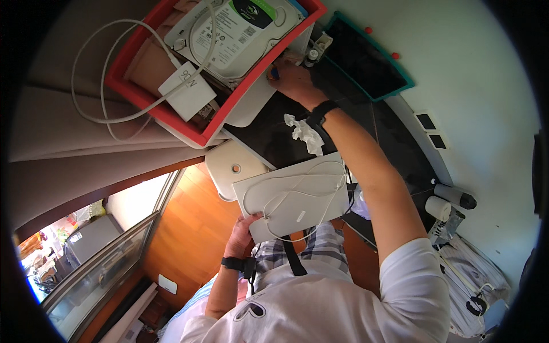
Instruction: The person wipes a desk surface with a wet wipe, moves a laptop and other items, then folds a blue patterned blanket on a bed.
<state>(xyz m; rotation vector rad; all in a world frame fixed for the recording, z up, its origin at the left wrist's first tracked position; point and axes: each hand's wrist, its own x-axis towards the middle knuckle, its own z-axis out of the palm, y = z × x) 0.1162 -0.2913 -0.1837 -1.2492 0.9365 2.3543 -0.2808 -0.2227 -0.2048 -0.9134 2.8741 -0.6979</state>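
Observation:
My left hand (pixel 242 233) grips the near left corner of a flat white panel (pixel 296 201), thumb on top. A thin white cable (pixel 285 193) lies in loops across that panel. My right hand (pixel 296 81) reaches to the far side of the black table, beside the red-rimmed box, its fingers around a small orange and blue object (pixel 273 73) that is partly hidden. A small white-capped bottle (pixel 312 55) stands just past it. Crumpled white tissue (pixel 305 133) lies near my right wrist.
The red-rimmed box (pixel 223 120) holds a hard drive (pixel 236 38) and a white power adapter (pixel 187 91); its cable loops over the rim. A teal-framed tablet (pixel 366 55) leans at the wall. A white stool (pixel 236 165) stands left of the panel. A paper roll (pixel 437 208) sits at right.

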